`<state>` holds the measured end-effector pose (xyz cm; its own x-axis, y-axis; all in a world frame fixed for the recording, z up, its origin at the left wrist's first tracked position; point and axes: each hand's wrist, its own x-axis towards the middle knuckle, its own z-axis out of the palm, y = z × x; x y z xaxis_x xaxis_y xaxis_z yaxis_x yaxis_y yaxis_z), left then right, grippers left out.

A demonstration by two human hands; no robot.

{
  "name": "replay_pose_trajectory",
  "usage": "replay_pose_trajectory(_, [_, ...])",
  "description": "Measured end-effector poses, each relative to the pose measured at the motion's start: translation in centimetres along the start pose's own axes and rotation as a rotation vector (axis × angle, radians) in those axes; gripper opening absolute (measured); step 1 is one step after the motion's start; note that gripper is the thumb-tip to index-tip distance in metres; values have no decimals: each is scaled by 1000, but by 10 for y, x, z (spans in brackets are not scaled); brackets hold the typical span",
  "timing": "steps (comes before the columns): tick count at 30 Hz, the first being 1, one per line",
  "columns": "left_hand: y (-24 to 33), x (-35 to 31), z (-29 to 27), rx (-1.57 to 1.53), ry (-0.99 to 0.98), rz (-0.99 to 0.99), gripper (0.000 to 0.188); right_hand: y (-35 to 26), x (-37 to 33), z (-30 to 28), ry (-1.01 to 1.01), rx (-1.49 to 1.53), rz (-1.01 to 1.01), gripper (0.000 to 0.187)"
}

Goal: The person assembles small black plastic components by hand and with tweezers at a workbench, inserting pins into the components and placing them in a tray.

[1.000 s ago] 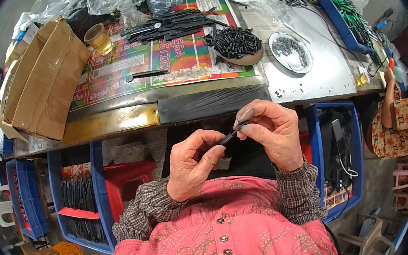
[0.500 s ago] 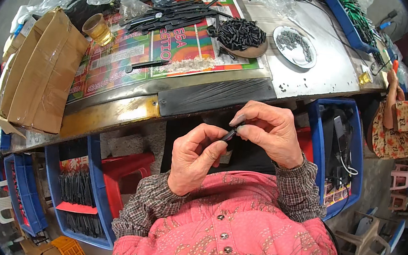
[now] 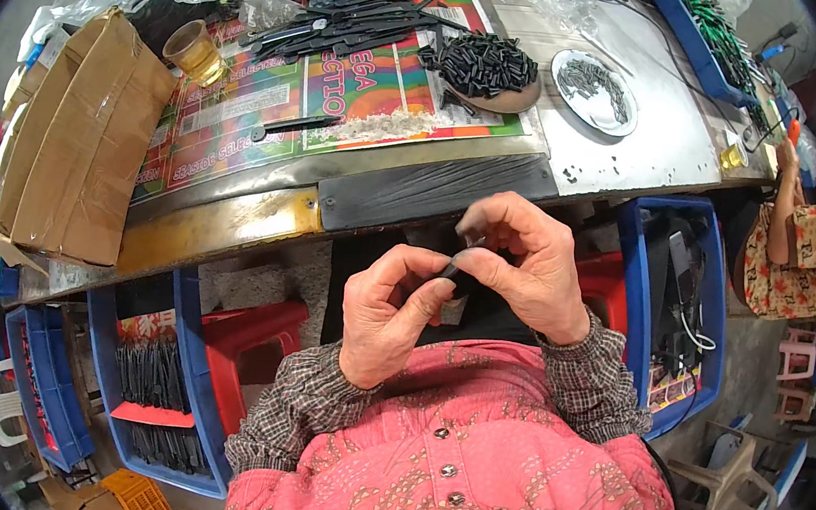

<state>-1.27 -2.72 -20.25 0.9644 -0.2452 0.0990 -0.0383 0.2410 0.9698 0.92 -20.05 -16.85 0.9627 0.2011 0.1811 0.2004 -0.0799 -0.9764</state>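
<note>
Over my lap, just off the bench edge, my left hand [image 3: 383, 315] pinches a small, short black piece [image 3: 450, 271] between thumb and fingertips. My right hand [image 3: 535, 275] meets it there, thumb at the piece's far end and forefinger curled above. Something small shows between those right fingertips, too blurred to make out. On the bench beyond, a heap of short black tube-like pieces [image 3: 490, 68] lies on a round board. A white plate [image 3: 611, 130] of small metal-grey parts stands to its right. Long thin black strips [image 3: 353, 27] are piled to the left.
An open cardboard box [image 3: 87, 158] and a glass of yellowish liquid [image 3: 195, 53] stand at the left of the bench. Blue crates [image 3: 631, 281] flank my knees. Red stools [image 3: 264, 329] are under the bench. A person [image 3: 802, 240] sits at the far right.
My right forefinger has lifted and spread from the thumb, and the right hand has risen slightly. My left hand keeps its pinch on the black piece, which shows less now.
</note>
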Motion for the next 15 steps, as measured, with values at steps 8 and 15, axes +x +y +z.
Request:
replay_pose_trajectory(8, [-2,1,0,-24,8,18,11,7,5,0,-13,-13,-118,12])
replay_pose_trajectory(15, [-5,1,-5,-21,-10,13,12,0,4,5,-13,-2,3,11])
